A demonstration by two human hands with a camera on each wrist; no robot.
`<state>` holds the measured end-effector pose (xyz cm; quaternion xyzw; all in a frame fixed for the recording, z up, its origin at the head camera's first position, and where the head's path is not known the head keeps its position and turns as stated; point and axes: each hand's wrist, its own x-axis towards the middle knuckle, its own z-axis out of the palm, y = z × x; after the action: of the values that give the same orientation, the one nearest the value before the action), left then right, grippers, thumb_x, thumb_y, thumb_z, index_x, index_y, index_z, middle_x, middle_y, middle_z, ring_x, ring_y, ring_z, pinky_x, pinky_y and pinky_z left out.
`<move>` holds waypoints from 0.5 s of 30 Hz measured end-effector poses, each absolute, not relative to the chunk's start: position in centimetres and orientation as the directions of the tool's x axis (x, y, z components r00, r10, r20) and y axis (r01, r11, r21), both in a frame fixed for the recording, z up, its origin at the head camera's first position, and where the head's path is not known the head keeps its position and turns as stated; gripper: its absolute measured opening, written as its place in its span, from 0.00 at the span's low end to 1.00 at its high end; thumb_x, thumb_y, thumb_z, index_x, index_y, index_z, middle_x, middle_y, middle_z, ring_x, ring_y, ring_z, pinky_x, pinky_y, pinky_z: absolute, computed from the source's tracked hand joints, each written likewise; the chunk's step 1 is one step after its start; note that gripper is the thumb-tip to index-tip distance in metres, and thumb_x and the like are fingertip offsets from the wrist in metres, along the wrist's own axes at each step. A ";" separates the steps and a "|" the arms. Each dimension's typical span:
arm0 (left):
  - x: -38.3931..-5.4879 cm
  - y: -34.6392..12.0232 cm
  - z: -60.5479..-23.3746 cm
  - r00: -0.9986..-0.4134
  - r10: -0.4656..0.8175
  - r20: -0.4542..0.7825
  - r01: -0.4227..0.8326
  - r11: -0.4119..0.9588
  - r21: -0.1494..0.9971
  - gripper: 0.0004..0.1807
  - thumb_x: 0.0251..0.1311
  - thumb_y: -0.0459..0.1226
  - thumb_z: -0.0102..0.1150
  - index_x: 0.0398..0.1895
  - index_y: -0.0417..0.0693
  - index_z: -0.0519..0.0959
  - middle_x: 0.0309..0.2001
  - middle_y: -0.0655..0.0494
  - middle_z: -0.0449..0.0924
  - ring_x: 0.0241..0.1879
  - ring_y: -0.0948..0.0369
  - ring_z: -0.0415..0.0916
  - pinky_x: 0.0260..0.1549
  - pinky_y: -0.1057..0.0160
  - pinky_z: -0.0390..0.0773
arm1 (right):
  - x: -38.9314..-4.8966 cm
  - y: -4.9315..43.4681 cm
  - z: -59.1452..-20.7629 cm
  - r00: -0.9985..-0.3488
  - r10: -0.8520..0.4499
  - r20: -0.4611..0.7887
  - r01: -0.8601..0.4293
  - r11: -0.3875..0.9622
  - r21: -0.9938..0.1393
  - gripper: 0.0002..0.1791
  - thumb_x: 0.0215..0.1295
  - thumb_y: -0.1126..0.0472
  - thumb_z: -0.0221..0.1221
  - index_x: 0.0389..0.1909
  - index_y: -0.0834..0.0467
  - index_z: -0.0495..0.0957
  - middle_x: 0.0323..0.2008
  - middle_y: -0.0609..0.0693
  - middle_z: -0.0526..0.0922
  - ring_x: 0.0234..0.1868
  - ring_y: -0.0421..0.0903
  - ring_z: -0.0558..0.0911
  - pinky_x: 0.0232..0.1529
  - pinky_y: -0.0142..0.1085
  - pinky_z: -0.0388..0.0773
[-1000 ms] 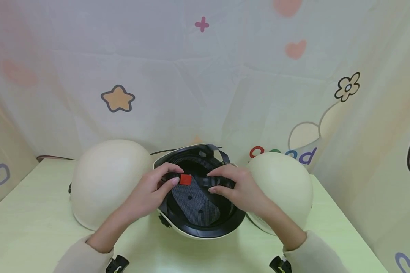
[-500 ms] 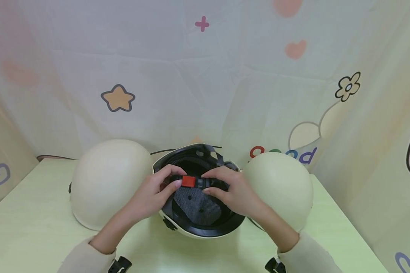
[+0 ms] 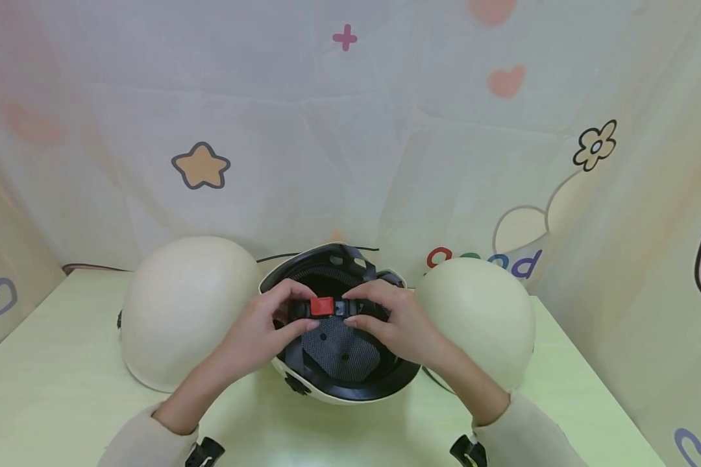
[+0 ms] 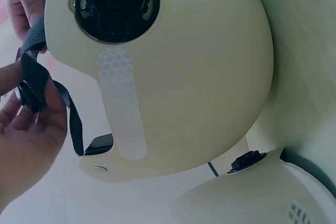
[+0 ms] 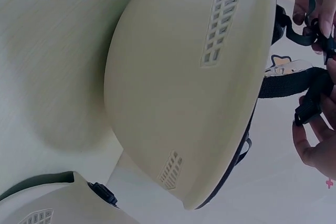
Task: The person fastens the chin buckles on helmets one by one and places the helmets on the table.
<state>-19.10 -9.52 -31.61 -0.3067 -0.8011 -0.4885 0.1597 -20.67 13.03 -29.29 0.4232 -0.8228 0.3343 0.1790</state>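
A cream helmet [image 3: 350,366] lies upturned at the middle of the table, its black lining facing up. Over its opening runs the chin strap [image 4: 35,74], with a red-and-black buckle [image 3: 322,307] whose two halves meet end to end. My left hand [image 3: 263,324] pinches the strap side by the red half, thumb below and index finger above. Opposite it, my right hand [image 3: 405,321] grips the black half between thumb and fingertips. In the right wrist view, the strap [image 5: 289,85] stretches from the helmet's edge to the hands.
Dome-up cream helmets stand on both sides, a left one [image 3: 189,311] and a right one [image 3: 479,318], close to the middle helmet. The pale table [image 3: 52,389] ends at a printed curtain [image 3: 304,130] behind. A thin dark cord [image 3: 96,267] lies along the back.
The two buckle halves, apart a second ago, have come together as my hands moved closer. My left thumb has slid down off the red half. The helmet has tilted slightly.
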 end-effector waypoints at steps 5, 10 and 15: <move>-19.0 -9.6 -31.4 -0.733 0.291 0.615 0.677 0.406 0.615 0.15 0.46 0.30 0.68 0.40 0.45 0.78 0.36 0.57 0.77 0.34 0.62 0.67 0.30 0.64 0.73 | -20.7 13.0 -29.2 -0.574 -0.588 0.570 -0.819 0.414 -0.397 0.15 0.49 0.66 0.66 0.41 0.62 0.79 0.38 0.51 0.82 0.43 0.45 0.77 0.45 0.39 0.74; -18.9 -9.5 -31.4 -0.715 0.269 0.645 0.690 0.422 0.588 0.15 0.46 0.32 0.68 0.39 0.48 0.80 0.40 0.59 0.78 0.40 0.59 0.61 0.34 0.59 0.69 | -20.7 13.0 -29.1 -0.584 -0.590 0.558 -0.812 0.422 -0.404 0.15 0.49 0.66 0.67 0.41 0.62 0.80 0.38 0.51 0.82 0.42 0.45 0.78 0.45 0.40 0.74; -18.9 -9.5 -31.4 -0.725 0.255 0.640 0.676 0.440 0.590 0.16 0.45 0.32 0.70 0.40 0.48 0.80 0.41 0.58 0.79 0.45 0.58 0.63 0.39 0.54 0.69 | -20.7 13.0 -29.1 -0.592 -0.586 0.553 -0.805 0.418 -0.421 0.15 0.50 0.67 0.66 0.41 0.62 0.79 0.38 0.50 0.82 0.41 0.44 0.78 0.43 0.40 0.75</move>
<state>-18.94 -9.46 -31.36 -0.2857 -0.8149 -0.4452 0.2368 -20.69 12.99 -29.14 0.4212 -0.8261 0.3374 0.1624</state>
